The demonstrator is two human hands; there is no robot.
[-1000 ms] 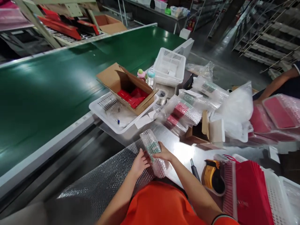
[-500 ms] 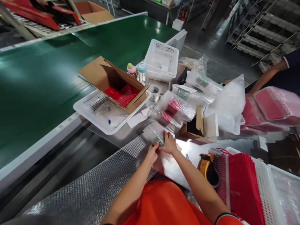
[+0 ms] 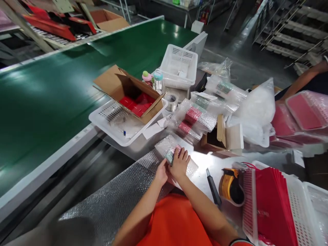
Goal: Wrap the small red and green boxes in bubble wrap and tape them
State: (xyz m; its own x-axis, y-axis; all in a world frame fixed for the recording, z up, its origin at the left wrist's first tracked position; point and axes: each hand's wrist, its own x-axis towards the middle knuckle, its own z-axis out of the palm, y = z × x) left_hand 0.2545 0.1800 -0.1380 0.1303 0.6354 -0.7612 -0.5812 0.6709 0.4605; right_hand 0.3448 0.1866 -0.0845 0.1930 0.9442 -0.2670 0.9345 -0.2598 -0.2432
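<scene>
A small package in bubble wrap (image 3: 164, 145) lies on the metal table in front of me, with a bit of pink and green showing through. My right hand (image 3: 179, 164) rests on top of it, fingers spread flat over the wrap. At its near left edge is my left hand (image 3: 161, 174), thumb along the edge and fingers curled, partly hidden, around the wrap. From the package a long bubble wrap sheet (image 3: 123, 194) runs down to the lower left. To the right of my right forearm lies a utility knife (image 3: 213, 188), its blade out.
A yellow tape dispenser (image 3: 229, 184) and a basket of red bags (image 3: 275, 205) stand right. Ahead are wrapped packages (image 3: 193, 116), an open carton (image 3: 220, 136), a tape roll (image 3: 171, 101) and a box of red items (image 3: 151, 112). A green conveyor (image 3: 64, 85) runs left; a co-worker's arm (image 3: 304, 80) shows right.
My right hand has flattened, its fingers spreading over the package. My left hand has slid a little down and left. The utility knife, mostly hidden before, now shows beside my forearm.
</scene>
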